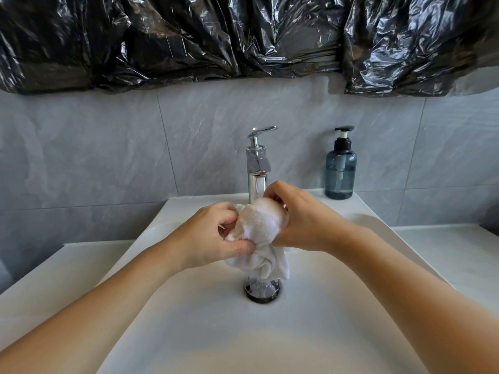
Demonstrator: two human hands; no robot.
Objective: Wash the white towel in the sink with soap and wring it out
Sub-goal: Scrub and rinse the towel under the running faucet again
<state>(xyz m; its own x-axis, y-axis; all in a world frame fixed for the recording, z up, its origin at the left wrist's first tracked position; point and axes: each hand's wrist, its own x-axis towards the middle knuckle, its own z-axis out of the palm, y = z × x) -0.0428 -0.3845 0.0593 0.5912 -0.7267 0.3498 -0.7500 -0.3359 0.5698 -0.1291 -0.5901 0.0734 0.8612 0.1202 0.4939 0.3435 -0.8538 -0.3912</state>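
Towel [260, 225] is white, all bunched up and wet-looking, held up over the middle of the sink [189, 319] right in front of the tap [258, 168]. Left hand [213, 238] has it from the left, thumb pressed across the front and fingers curled in around the cloth. Right hand [299, 222] grabs the other side, fingers curled over the top of the bundle, so both are clamped on it. A loose tail of the cloth hangs down from between them, dangling just above the drain [262, 291]. Sink basin is white and looks wet around the drain. Off to the right, on the back ledge, there's a blue pump bottle [340, 171] standing upright, well apart from the hands. Grey tiles [81, 157] behind, with black plastic sheeting [216, 36] taped up above them.
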